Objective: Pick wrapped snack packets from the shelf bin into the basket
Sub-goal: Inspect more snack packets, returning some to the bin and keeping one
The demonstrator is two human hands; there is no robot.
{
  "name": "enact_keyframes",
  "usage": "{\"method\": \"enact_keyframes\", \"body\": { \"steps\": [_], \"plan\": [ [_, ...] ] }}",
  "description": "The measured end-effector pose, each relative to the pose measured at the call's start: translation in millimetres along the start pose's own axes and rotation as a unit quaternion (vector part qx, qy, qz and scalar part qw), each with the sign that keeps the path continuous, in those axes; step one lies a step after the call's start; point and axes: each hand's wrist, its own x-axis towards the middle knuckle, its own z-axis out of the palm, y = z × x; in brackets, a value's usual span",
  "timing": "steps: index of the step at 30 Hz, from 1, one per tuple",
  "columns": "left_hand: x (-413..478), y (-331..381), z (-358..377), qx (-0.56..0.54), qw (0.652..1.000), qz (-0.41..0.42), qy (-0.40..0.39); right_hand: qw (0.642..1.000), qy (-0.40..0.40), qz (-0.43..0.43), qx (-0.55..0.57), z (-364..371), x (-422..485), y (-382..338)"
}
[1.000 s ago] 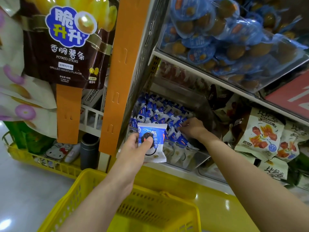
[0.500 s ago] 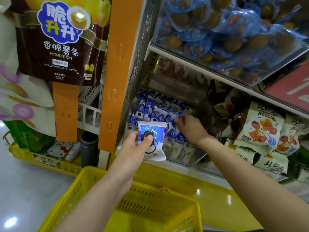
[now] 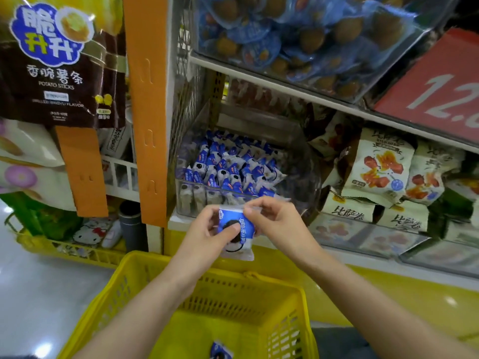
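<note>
While the yellow basket fills the bottom of the view, the clear shelf bin, above and beyond the basket, holds many blue-and-white packets. Left hand and right hand meet above the basket's far rim. Both grips are clamped on one wrapped packet: left thumb across its face, right fingertips pinching its top edge. One loose packet lies on the basket floor. Judged step: transfer. Next move calls for lowering into the basket, then releasing.
</note>
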Motion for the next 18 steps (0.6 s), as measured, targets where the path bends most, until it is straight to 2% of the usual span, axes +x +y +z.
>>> {"method": "enact_keyframes", "body": {
  "steps": [3,7,10,13,15,18],
  "plan": [
    [-2,-3,5,0.0,1.0,0.015,0.004,0.999,-0.001,0.024,0.04,3,-7,13],
    [-3,-7,10,0.016,0.999,0.024,0.024,0.999,-0.007,0.018,0.031,5,-11,24],
    [-1,-12,10,0.027,0.999,0.014,0.032,0.988,0.032,-0.08,-0.125,7,-15,30],
    [0,-15,12,0.009,0.999,-0.017,0.029,0.931,0.06,-0.217,-0.288,6,-19,32],
    [1,-16,11,0.0,0.999,-0.028,0.027,0.913,0.059,-0.25,-0.318,5,-20,34],
    [3,-17,9,-0.015,0.999,-0.039,0.008,0.947,0.06,-0.2,-0.244,3,-20,31]
  ]
}}
